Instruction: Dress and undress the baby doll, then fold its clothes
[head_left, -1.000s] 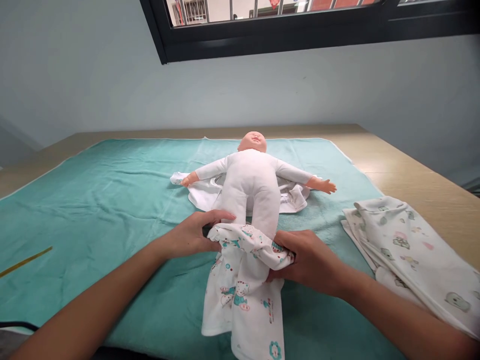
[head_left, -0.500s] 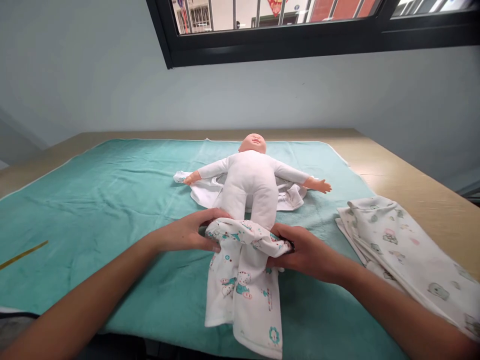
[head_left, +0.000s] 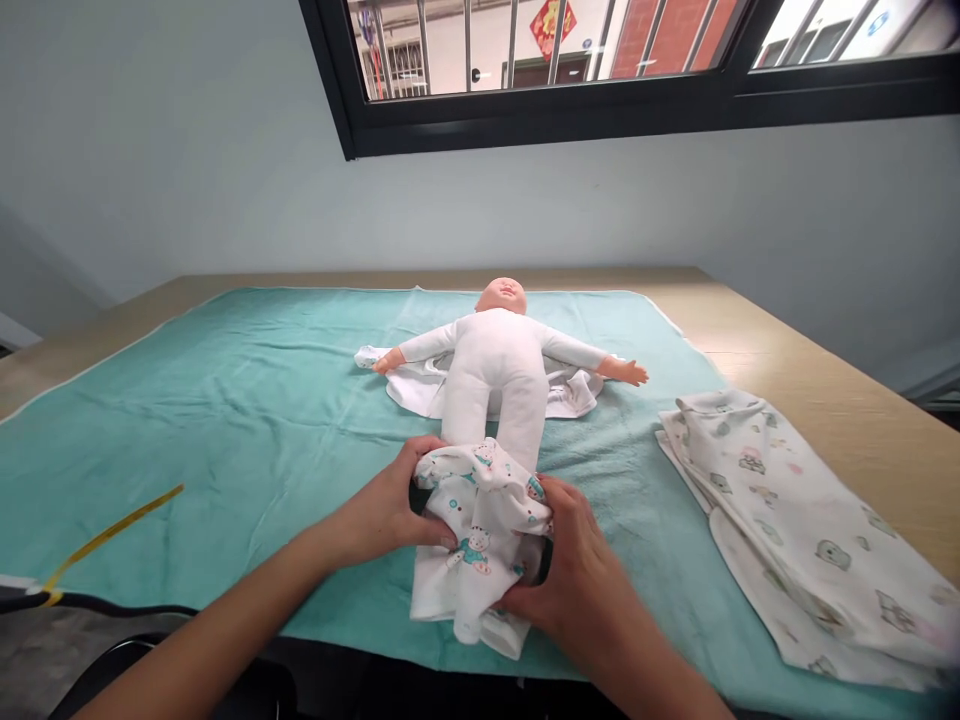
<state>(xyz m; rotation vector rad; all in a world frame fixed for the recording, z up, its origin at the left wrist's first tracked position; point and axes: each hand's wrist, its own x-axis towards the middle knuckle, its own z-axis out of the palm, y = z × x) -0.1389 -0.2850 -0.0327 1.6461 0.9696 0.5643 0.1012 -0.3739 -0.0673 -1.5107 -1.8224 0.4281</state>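
A baby doll (head_left: 496, 362) with a white cloth body lies on its back, head away from me and arms spread. White baby trousers (head_left: 474, 540) with printed animals are bunched at the ends of its legs, hiding its feet. My left hand (head_left: 390, 510) grips the trousers on the left side, thumb in front and fingers behind. On the right side, my right hand (head_left: 564, 545) is closed round gathered cloth, its thumb low near the leg part. A white garment (head_left: 416, 392) is spread beneath the doll's back and arms.
A teal towel (head_left: 247, 420) covers most of the wooden table (head_left: 795, 360). Folded printed cloth (head_left: 795, 520) lies at the right. At the left, a yellow strip (head_left: 120, 525) is tied to a black cord (head_left: 127, 605). A window (head_left: 540, 110) is set in the wall behind.
Both hands have gathered more of the trouser legs, which hang shorter and more crumpled. My right hand has moved lower along the cloth. The camera view has shifted slightly.
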